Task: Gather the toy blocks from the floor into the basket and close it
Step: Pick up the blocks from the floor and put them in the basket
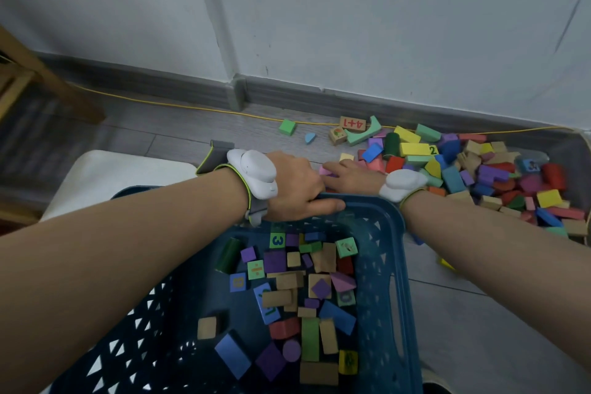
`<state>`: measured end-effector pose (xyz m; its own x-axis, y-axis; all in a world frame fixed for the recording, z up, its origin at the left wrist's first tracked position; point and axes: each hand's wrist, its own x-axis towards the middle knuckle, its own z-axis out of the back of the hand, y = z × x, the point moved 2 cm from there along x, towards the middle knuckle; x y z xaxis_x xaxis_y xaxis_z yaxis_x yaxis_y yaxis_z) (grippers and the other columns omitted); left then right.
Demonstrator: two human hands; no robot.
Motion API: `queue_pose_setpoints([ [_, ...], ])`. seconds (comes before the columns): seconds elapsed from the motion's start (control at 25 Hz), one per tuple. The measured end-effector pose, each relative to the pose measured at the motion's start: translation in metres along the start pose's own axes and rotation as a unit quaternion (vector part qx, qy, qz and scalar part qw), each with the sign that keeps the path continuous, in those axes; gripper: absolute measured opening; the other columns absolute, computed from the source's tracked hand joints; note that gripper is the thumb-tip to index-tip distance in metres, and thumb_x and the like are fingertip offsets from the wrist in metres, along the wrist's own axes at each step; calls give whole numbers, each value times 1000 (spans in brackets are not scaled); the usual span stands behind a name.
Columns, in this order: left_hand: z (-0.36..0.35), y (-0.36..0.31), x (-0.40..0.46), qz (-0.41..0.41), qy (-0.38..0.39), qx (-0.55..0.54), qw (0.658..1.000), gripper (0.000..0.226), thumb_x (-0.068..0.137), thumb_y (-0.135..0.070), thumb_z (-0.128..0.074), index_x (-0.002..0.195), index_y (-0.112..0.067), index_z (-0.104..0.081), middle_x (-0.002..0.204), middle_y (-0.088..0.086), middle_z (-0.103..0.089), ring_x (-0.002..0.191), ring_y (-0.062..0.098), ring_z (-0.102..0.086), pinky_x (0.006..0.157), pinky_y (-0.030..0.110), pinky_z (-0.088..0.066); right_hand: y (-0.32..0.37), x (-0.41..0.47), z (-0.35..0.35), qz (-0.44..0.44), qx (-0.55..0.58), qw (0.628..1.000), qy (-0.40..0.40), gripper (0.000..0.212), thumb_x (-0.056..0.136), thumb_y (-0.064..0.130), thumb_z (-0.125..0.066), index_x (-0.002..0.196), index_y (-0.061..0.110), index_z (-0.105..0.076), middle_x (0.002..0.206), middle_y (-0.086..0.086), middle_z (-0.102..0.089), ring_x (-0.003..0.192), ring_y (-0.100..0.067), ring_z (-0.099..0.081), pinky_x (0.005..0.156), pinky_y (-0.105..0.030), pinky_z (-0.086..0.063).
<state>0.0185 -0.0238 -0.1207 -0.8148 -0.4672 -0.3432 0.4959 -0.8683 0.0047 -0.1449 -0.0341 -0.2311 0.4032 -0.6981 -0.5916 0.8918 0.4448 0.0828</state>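
Observation:
A dark blue plastic basket (380,233) stands on the floor in front of me, holding several coloured wooden blocks (307,291). My left hand (297,184) grips the basket's far rim, thumb on the inner edge. Just beyond the rim, my right hand (348,177) reaches onto the floor, its fingers on a pink block (326,171); whether they are curled round it is hidden. A large pile of blocks (479,169) lies on the floor to the right, along the wall. Both wrists wear white trackers.
A green cube (287,127) and a small blue piece (310,137) lie apart on the floor further back. A yellow cable (192,105) runs along the baseboard. A white cushion (105,176) sits left of the basket, wooden furniture legs (48,80) at far left.

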Motion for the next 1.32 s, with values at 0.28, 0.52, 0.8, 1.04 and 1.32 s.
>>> queue_pose_setpoints([
  [0.28, -1, 1, -1, 0, -22, -16, 1000, 64, 92, -69, -20, 73, -18, -54, 54, -4, -41, 51, 17, -48, 54, 30, -45, -2, 5, -13, -24, 50, 996, -66, 57, 90, 49, -54, 139, 25, -36, 137, -11, -31, 124, -36, -30, 96, -50, -38],
  [0.52, -4, 3, 2, -8, -24, -19, 1000, 75, 87, -72, -15, 86, -18, -67, 55, -4, -45, 56, 20, -55, 55, 31, -49, -11, 9, -30, -94, 88, 991, -33, 41, 91, 43, -54, 124, 21, -44, 127, -12, -36, 113, -41, -46, 87, -43, -43],
  [0.8, -1, 1, 0, 2, -17, -9, 1000, 71, 91, -70, -20, 81, -15, -63, 55, -2, -45, 54, 20, -51, 53, 29, -42, -13, 4, -30, -126, 180, 974, -59, 44, 95, 34, -53, 137, 21, -46, 131, -17, -40, 121, -36, -45, 98, -36, -38],
  [1.04, 0, -1, 0, 17, -11, -18, 1000, 67, 93, -68, -23, 67, -15, -53, 57, 1, -48, 52, 18, -48, 53, 28, -40, -1, -49, 29, -125, 592, 769, -208, 38, 92, 16, -63, 129, 13, -56, 96, -5, -61, 84, -23, -64, 70, -27, -59],
  [1.32, 1, 1, -3, 23, -7, -66, 998, 66, 91, -71, -25, 62, -18, -50, 59, 1, -53, 52, 18, -51, 55, 29, -46, 22, -148, 138, 54, 695, 711, -93, 39, 87, 20, -59, 126, 18, -62, 107, -6, -67, 90, -16, -67, 76, -29, -61],
])
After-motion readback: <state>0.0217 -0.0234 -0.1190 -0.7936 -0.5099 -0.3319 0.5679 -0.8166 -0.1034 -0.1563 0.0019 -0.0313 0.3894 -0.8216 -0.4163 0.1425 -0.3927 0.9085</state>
